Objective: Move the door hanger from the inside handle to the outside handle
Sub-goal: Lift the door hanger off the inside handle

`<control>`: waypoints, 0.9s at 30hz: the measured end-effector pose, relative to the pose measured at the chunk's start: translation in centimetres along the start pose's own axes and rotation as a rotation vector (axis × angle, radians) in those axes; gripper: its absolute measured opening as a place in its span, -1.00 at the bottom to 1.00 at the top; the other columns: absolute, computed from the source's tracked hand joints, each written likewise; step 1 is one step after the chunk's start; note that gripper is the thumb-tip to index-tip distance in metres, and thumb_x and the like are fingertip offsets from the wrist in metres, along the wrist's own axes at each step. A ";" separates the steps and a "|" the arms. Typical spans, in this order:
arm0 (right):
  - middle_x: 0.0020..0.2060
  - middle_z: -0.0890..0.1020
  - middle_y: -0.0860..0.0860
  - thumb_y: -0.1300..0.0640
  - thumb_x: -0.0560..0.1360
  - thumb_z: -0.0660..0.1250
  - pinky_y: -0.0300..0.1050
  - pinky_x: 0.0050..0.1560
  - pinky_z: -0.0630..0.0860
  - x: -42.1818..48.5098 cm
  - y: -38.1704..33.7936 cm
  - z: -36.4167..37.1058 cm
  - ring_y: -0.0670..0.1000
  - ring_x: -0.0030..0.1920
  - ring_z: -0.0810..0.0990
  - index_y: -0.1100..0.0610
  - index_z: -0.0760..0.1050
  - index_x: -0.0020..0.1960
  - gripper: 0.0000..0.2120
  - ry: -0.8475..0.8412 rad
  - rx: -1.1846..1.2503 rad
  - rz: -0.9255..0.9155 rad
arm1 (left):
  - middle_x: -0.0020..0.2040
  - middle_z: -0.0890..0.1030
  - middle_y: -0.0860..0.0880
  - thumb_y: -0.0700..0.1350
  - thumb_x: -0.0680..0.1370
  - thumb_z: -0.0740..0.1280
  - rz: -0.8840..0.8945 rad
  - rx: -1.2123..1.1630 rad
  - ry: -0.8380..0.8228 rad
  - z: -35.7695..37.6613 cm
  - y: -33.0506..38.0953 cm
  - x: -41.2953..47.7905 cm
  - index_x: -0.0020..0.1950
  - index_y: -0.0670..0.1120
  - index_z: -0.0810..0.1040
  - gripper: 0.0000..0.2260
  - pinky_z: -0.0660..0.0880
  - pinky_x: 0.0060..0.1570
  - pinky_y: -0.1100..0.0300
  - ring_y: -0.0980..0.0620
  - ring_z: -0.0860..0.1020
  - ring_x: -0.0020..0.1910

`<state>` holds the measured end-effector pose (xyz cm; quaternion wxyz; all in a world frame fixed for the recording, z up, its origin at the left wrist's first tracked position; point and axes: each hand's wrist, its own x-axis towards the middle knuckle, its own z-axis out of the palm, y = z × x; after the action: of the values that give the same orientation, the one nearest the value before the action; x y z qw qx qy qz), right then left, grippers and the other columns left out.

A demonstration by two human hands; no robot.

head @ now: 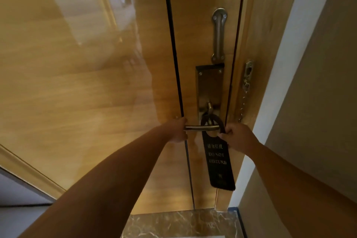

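The door hanger (218, 158) still hung on the inside handle (201, 127) of the closed wooden door (96, 83), its loop around the lever close to the lock plate (209, 87) and its long dark body dropping straight down below the lever. The lever itself ran level, with its free end pointing to the person's left.

The right hand (238, 137) was the nearer one to the hanger: its grip was pinched on the right edge of the loop, just under the lever. The left hand (178, 129) was wrapped around the free end of the lever, fingers curled shut on it.

That was the relation the next move seemed to turn on. The loop could only come off toward the lever's free end, that is leftward, and the left hand sat exactly there. So the hanger would probably need to slide left along the lever while the left hand let go or gave way. The outside handle was hidden behind the door, which would have to be opened first. A security chain (244, 100) hung loose on the frame.
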<state>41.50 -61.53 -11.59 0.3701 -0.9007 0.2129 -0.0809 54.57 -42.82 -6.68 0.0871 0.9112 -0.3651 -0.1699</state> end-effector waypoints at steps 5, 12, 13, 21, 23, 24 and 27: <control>-0.34 0.60 -0.05 0.11 0.40 0.42 -0.34 -0.36 0.49 -1.3 -2.9 0.7 -0.08 -0.29 0.63 0.01 0.47 -0.34 -0.82 -0.076 0.075 -0.086 | 0.24 0.53 -0.20 -0.15 0.50 0.26 -0.117 -0.116 0.220 -0.6 -3.1 -2.3 0.31 -0.14 0.39 -0.63 0.46 0.13 0.02 -0.16 0.49 0.18; -0.31 0.64 0.00 0.14 0.43 0.40 -0.18 -0.30 0.53 -1.4 -8.6 5.3 -0.07 -0.29 0.64 0.05 0.52 -0.26 -0.89 -0.190 0.235 -0.134 | 0.14 0.58 -0.28 -0.18 0.55 0.14 -0.111 -0.201 0.387 -3.2 -6.0 -4.8 0.12 -0.24 0.53 -0.74 0.49 0.08 -0.03 -0.23 0.53 0.09; -0.28 0.65 0.00 0.16 0.43 0.40 -0.21 -0.31 0.53 -1.4 -8.9 5.0 -0.08 -0.29 0.65 0.05 0.53 -0.23 -0.91 -0.241 0.276 -0.129 | 0.09 0.59 -0.30 -0.16 0.57 0.14 -0.099 -0.205 0.393 -3.6 -5.8 -4.7 0.07 -0.26 0.54 -0.74 0.50 0.05 -0.07 -0.24 0.54 0.05; -0.29 0.72 -0.08 0.07 0.42 0.41 -0.16 -0.24 0.57 -2.0 -2.7 -1.2 -0.09 -0.25 0.69 0.02 0.62 -0.10 -0.93 -0.325 0.485 0.068 | -0.30 0.53 -0.03 0.05 0.59 0.13 0.062 -0.208 0.253 -2.5 0.9 -0.1 -0.25 -0.01 0.49 -0.72 0.35 -0.36 0.15 -0.02 0.50 -0.29; -0.38 0.70 -0.12 0.08 0.43 0.41 -0.23 -0.31 0.52 -2.4 -0.8 -2.5 -0.14 -0.34 0.67 0.02 0.62 -0.12 -0.95 -0.326 0.491 0.117 | -0.37 0.46 0.00 0.06 0.60 0.11 0.105 -0.157 0.181 -1.5 2.7 1.3 -0.32 0.04 0.41 -0.69 0.26 -0.43 0.19 0.05 0.44 -0.39; -0.41 0.69 -0.10 0.10 0.43 0.41 -0.24 -0.33 0.51 -2.6 -0.1 -3.1 -0.14 -0.38 0.66 0.06 0.62 -0.11 -0.93 -0.324 0.497 0.143 | -0.38 0.45 0.00 0.08 0.60 0.09 0.123 -0.135 0.135 -0.8 3.3 1.9 -0.34 0.05 0.39 -0.67 0.23 -0.44 0.20 0.08 0.42 -0.40; -0.39 0.67 -0.02 0.13 0.39 0.45 -0.20 -0.28 0.53 -3.2 2.0 -4.5 -0.07 -0.37 0.64 0.14 0.63 -0.08 -0.87 -0.287 0.525 0.187 | -0.33 0.48 -0.01 0.18 0.58 0.03 0.120 -0.049 0.002 1.7 4.3 3.5 -0.31 0.08 0.37 -0.66 0.25 -0.40 0.18 0.07 0.44 -0.35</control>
<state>36.65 -64.26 -9.76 0.6223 -0.7529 0.2123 0.0295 53.55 -48.42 -7.87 0.1198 0.8854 -0.4146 -0.1726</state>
